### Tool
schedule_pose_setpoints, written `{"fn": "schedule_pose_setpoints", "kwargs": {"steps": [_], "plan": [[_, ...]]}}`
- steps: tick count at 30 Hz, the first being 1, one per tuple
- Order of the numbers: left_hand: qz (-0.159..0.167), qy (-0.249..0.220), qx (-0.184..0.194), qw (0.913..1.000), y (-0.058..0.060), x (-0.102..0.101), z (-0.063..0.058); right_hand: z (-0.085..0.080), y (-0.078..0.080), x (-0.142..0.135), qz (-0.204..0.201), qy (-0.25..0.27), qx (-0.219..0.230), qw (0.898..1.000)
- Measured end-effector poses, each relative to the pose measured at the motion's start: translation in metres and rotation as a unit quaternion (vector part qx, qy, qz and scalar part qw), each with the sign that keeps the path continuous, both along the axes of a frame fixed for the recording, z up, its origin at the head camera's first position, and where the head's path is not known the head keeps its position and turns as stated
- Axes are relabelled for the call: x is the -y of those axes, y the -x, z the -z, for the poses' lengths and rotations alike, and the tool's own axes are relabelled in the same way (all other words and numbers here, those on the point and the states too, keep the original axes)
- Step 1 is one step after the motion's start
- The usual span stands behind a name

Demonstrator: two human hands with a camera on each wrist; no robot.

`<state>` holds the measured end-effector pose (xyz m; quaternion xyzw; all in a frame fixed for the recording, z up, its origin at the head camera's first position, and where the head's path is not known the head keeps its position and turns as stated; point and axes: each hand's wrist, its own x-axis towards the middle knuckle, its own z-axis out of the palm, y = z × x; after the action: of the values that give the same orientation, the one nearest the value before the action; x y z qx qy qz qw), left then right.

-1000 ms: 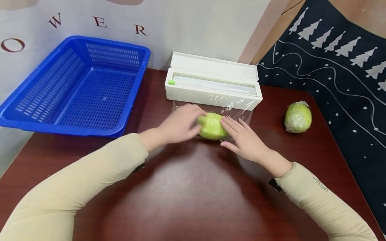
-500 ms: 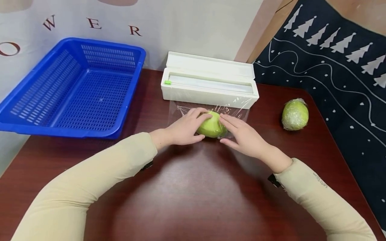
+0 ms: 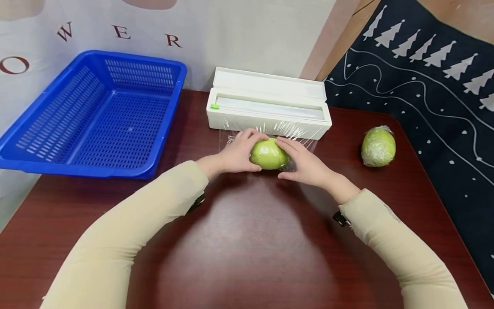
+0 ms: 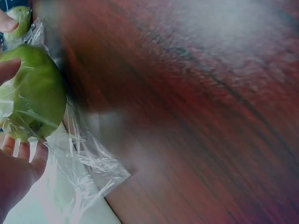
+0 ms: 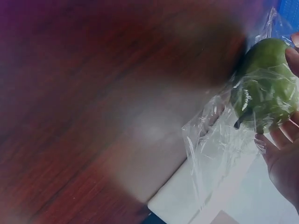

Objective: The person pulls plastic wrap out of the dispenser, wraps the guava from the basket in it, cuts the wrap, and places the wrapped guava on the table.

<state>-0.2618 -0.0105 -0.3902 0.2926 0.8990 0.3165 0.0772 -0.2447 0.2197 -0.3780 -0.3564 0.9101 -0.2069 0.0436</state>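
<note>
A green pear (image 3: 269, 155) with a short dark stem lies sideways on clear cling film (image 5: 205, 140), which also covers part of its skin. My left hand (image 3: 239, 152) holds the pear's left end, fingers curled over the top and thumb on the near side. From the other end my right hand (image 3: 306, 165) grips it the same way. The film runs from a white cling film box (image 3: 235, 122), lid raised, just behind the pear. In both wrist views loose film spreads out crumpled past the fruit.
Off to the right sits another green pear (image 3: 378, 146), wrapped in film. A blue plastic basket (image 3: 96, 171) stands at the back left. Behind the brown table (image 3: 247, 257) hang a lettered white cloth and a dark cloth with white trees.
My left hand has come in from the left and taken hold of the pear. My right hand has curled around its other end. The pear has shifted slightly toward the box.
</note>
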Motion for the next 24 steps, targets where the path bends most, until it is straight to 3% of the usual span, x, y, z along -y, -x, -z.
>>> {"fn": "schedule_pose_setpoints", "kwargs": {"steps": [17,24], "plan": [[-0.023,0.038,0.035,0.9984,0.016,-0.002,-0.002,0.004,0.028,0.009,0.025,0.000,0.006,1.000],[-0.053,0.015,0.063,0.9965,0.019,-0.002,-0.005,0.004,0.036,0.010,0.053,0.005,0.042,0.998]]}}
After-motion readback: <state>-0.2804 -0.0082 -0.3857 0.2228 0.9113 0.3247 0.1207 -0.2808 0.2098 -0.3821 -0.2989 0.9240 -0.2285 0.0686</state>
